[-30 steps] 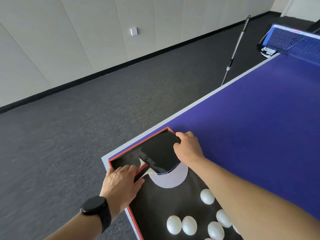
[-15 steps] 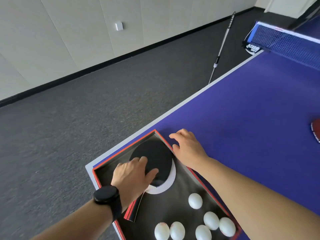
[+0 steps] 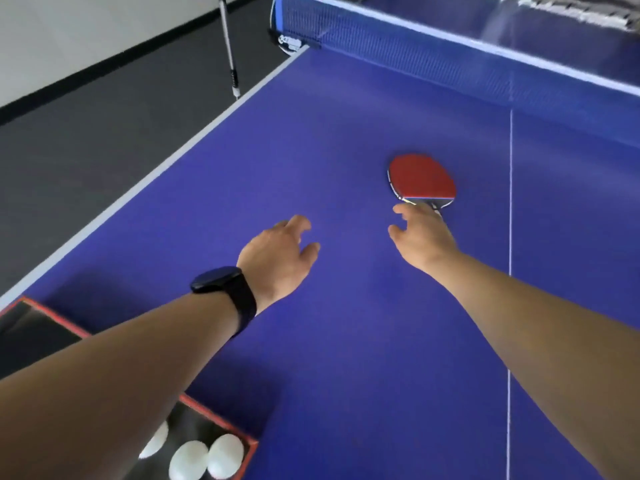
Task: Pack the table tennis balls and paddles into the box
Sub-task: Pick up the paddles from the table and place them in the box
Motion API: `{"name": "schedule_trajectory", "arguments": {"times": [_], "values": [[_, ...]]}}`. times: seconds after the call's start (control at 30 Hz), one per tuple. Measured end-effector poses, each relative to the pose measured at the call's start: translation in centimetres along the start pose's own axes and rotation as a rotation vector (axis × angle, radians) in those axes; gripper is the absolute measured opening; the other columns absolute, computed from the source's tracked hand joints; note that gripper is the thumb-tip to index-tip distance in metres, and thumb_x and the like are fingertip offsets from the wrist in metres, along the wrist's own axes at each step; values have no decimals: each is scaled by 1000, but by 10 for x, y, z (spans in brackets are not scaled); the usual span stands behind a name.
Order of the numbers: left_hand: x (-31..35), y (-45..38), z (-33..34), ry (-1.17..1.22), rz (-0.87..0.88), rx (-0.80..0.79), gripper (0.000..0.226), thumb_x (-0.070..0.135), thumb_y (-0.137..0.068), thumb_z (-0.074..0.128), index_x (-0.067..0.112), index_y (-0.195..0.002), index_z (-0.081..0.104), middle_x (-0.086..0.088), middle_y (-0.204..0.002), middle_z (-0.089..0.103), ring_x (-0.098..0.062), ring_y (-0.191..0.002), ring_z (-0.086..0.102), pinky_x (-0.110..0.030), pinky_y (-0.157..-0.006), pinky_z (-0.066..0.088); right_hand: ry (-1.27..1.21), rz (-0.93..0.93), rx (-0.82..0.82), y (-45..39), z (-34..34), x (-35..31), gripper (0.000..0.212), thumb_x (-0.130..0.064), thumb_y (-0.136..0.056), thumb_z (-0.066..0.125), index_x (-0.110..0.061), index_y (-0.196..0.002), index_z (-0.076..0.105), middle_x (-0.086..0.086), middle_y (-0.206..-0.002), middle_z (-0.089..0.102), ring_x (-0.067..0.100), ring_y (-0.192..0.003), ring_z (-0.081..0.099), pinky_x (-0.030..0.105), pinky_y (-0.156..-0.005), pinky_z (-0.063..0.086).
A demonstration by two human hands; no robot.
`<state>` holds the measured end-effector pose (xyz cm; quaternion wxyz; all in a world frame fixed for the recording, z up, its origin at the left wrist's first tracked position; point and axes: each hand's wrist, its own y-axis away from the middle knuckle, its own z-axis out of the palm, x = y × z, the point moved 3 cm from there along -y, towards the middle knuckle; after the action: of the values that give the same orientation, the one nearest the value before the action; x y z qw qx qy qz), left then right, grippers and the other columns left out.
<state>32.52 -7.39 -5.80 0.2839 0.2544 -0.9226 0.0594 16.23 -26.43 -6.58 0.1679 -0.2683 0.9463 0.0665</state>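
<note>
— Risk? Right hand (image 3: 420, 237), fingers spread, holds nothing; red paddle (image 3: 421, 177) lies flat just beyond its fingertips, handle hidden beneath them.
— A shallow pinch could skid it away. Left hand (image 3: 277, 259) hovers open, box (image 3: 221, 422) behind both wrists.

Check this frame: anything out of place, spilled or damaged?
Nothing looks damaged or spilled. The red paddle lies flat on the table, outside the box, with the right hand at its handle. The white balls sit inside the box. The left hand is open and empty.
</note>
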Motion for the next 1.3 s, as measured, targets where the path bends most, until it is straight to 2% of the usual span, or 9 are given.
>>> {"name": "schedule_trajectory", "arguments": {"times": [0.17,0.4,0.53,0.63,0.73,0.83,0.93,1.07,1.3], "values": [[74,-60,69,101,-36,-96,40,42,-94,47,22,-129,49,2,-112,62,-22,-94,59,-30,-76,45,14,109,-25,-26,-1,87,16,-26,-86,58,-16,-100,58,13,-109,53,41,-103,54,34,-67,42],[133,-101,148,307,-216,-175,39,41,-95,44,19,-126,52,6,-106,59,-18,-89,54,-26,-64,40,-161,35,-86,-35,11,114,33,-19,-90,52,-27,-120,63,8,-110,60,26,-98,57,30,-69,44],[146,-110,159,302,-226,-117,29,37,-93,45,12,-95,60,-5,-91,66,-28,-84,59,-32,-62,44,-332,-12,-268,-17,9,109,35,-7,-88,47,-29,-83,73,-14,-76,66,8,-70,58,13,-50,38],[141,-107,159,188,-274,-126,29,41,-86,55,13,-82,52,-2,-75,60,-23,-67,55,-30,-50,33,-450,100,-326,-22,-2,123,37,-2,-84,47,-24,-74,74,-10,-77,72,14,-79,67,21,-62,51],[135,-103,158,76,-284,-210,30,36,-76,61,9,-87,56,-3,-78,64,-24,-69,58,-28,-49,35,-471,190,-109,-38,-11,136,32,-7,-87,45,-25,-97,69,-8,-98,68,18,-95,62,26,-70,46],[126,-93,147,87,-301,-284,34,40,-69,56,12,-88,58,-2,-82,70,-25,-67,59,-27,-53,41,-446,238,-9,-46,-5,134,37,-17,-86,48,-24,-121,58,3,-122,58,25,-96,60,27,-65,42],[108,-79,121,7,-224,-350,32,39,-74,56,12,-92,56,0,-84,67,-19,-72,58,-29,-52,35,-570,288,29,-44,1,116,19,-22,-82,52,-24,-100,56,4,-105,60,24,-79,61,32,-54,47],[76,-63,63,-32,-185,-421,30,38,-78,56,11,-91,57,2,-78,64,-17,-64,53,-28,-56,38,-985,510,-126,-38,13,89,57,-32,-90,56,-24,-143,37,-9,-125,49,21,-108,60,39,-68,61],[-36,11,-74,-234,-227,-401,17,37,-83,49,22,-90,48,-1,-83,59,-21,-68,50,-34,-60,38,-1012,432,-372,2,30,-43,26,-26,-95,53,-14,-118,60,6,-113,60,16,-82,64,30,-61,60]]}}
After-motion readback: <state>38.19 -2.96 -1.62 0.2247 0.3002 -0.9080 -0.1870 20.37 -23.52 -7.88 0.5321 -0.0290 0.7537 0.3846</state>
